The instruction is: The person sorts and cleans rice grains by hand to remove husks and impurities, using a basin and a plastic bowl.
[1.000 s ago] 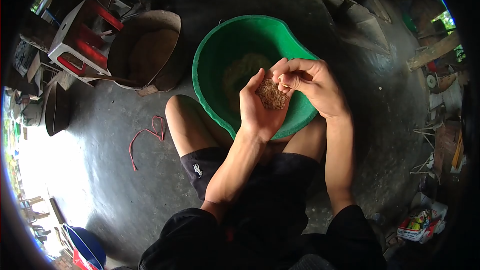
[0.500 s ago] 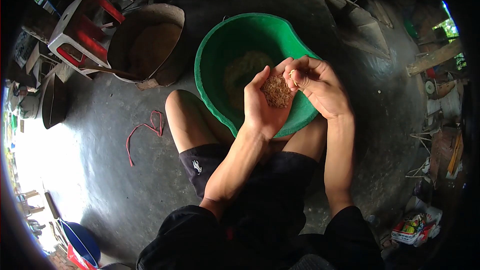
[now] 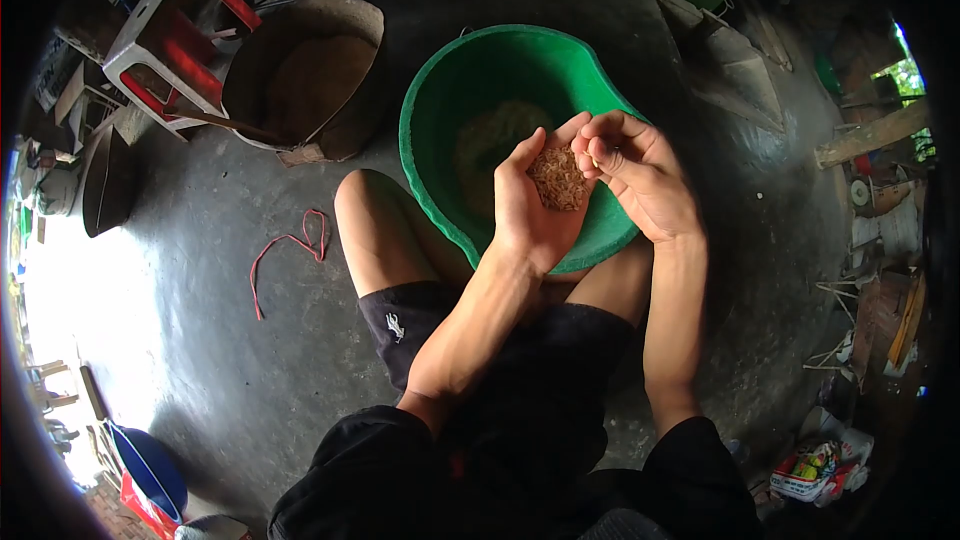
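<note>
Sorting seems the step in hand: left hand (image 3: 528, 215), cupped palm-up over the green basin (image 3: 440, 105), holds a heap of brownish grains (image 3: 558, 180); right hand (image 3: 642, 185) pinches narrow at the heap's edge, its catch too small to tell. Further picking calls for a fine pinch and a level palm.

- Below the cupped left hand (image 3: 525, 210) and the right hand (image 3: 640, 180), the green basin (image 3: 440, 100) gapes open.
- Toward the body, 2 bare knees (image 3: 375, 230) press against its rim.
- Leftward, the floor (image 3: 250, 170) lies open up to the brown tub (image 3: 310, 80) and the red cord (image 3: 285, 255).
</note>
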Motion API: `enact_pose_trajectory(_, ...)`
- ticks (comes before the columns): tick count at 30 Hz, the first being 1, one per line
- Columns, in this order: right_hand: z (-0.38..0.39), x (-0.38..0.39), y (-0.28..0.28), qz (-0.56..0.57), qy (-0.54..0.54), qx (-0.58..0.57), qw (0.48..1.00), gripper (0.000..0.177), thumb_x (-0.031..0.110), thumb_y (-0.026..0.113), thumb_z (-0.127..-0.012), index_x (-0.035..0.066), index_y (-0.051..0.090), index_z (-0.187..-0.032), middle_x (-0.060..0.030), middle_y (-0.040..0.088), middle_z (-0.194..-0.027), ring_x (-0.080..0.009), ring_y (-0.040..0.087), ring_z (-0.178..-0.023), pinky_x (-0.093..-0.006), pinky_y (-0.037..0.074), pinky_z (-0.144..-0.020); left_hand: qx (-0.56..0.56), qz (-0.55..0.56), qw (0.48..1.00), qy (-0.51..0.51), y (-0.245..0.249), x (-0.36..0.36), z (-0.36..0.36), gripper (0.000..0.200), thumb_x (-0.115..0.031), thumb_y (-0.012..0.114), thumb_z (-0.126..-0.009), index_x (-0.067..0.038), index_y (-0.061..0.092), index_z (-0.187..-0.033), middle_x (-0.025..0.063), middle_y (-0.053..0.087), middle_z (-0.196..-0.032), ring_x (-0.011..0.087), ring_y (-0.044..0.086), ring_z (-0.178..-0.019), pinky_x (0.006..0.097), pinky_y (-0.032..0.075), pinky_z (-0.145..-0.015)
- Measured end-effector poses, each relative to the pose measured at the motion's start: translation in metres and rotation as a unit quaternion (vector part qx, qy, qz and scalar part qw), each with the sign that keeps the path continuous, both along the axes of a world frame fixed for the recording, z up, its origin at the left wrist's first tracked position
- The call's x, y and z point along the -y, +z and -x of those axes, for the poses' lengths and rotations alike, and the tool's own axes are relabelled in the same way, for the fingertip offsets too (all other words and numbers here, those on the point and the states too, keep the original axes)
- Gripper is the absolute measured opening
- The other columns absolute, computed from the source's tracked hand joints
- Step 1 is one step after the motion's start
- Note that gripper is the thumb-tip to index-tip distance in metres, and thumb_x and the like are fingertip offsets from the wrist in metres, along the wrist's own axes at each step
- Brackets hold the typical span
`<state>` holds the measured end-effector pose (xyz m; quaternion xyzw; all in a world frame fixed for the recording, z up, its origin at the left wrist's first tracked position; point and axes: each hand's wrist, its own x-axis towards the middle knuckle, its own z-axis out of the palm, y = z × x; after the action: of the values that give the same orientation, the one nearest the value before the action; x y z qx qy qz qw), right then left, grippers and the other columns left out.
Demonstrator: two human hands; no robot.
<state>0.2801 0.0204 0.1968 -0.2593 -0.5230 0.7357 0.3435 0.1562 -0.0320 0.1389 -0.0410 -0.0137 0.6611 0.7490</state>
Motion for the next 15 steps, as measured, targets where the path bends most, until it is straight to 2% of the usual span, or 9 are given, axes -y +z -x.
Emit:
enact_pose_trajectory(3,-0.002,0.0,-0.005,-0.013,-0.007,-0.002,1.0,0.013,0.01,0.068,-0.09,0.002,0.066,-0.101,-0.0057,0.066,-0.093,-0.0105,0.06,-0.079,-0.0247,0.05,-0.075,-0.018,0.008,1.0,0.002,0.004,0.0,0.0,0.046,-0.028,0.033,-0.102,0.005,0.056,-0.124,0.01,0.066,-0.105,0.0188,0.059,-0.091,0.0326,0.045,-0.09)
enact_pose_trajectory(5,-0.002,0.0,-0.006,-0.014,-0.009,-0.002,1.0,0.014,0.01,0.068,-0.09,0.002,0.066,-0.101,-0.0058,0.066,-0.093,-0.0106,0.06,-0.079,-0.0246,0.05,-0.074,-0.058,0.058,0.997,0.003,0.009,0.001,-0.001,0.046,-0.028,0.033,-0.101,0.005,0.055,-0.124,0.0107,0.065,-0.107,0.0194,0.059,-0.094,0.0332,0.045,-0.092)
enact_pose_trajectory(9,-0.006,0.001,-0.007,0.007,-0.002,-0.028,1.0,0.014,0.01,0.069,-0.09,0.002,0.066,-0.101,-0.006,0.066,-0.094,-0.0103,0.06,-0.081,-0.0243,0.05,-0.075,-0.056,0.039,0.998,-0.001,0.002,-0.001,-0.003,0.046,-0.028,0.034,-0.101,0.005,0.055,-0.125,0.0117,0.064,-0.111,0.0212,0.059,-0.099,0.034,0.044,-0.094)
enact_pose_trajectory(12,-0.012,-0.004,-0.013,0.052,0.026,-0.077,0.995,0.013,0.01,0.068,-0.09,0.003,0.066,-0.101,-0.0057,0.066,-0.095,-0.0099,0.06,-0.082,-0.0234,0.05,-0.076,-0.053,0.032,0.998,-0.002,0.004,-0.002,-0.002,0.047,-0.027,0.033,-0.101,0.006,0.051,-0.128,0.0146,0.063,-0.116,0.0242,0.059,-0.106,0.0356,0.044,-0.098)
enact_pose_trajectory(14,-0.017,-0.009,-0.022,0.064,0.013,-0.07,0.995,0.013,0.009,0.068,-0.091,0.004,0.066,-0.102,-0.005,0.066,-0.095,-0.0097,0.06,-0.082,-0.0232,0.05,-0.077,-0.061,0.07,0.996,0.01,0.008,-0.004,0.001,0.047,-0.026,0.032,-0.101,0.008,0.047,-0.131,0.0187,0.061,-0.122,0.0274,0.059,-0.111,0.0382,0.044,-0.1)
enact_pose_trajectory(15,-0.019,-0.01,-0.027,0.077,0.001,-0.063,0.995,0.013,0.008,0.067,-0.091,0.004,0.065,-0.103,-0.0044,0.066,-0.095,-0.0096,0.06,-0.083,-0.0229,0.05,-0.078,-0.053,0.05,0.997,0.016,0.001,-0.007,0.005,0.048,-0.024,0.03,-0.101,0.01,0.044,-0.132,0.0218,0.059,-0.126,0.0307,0.057,-0.116,0.0397,0.044,-0.103)
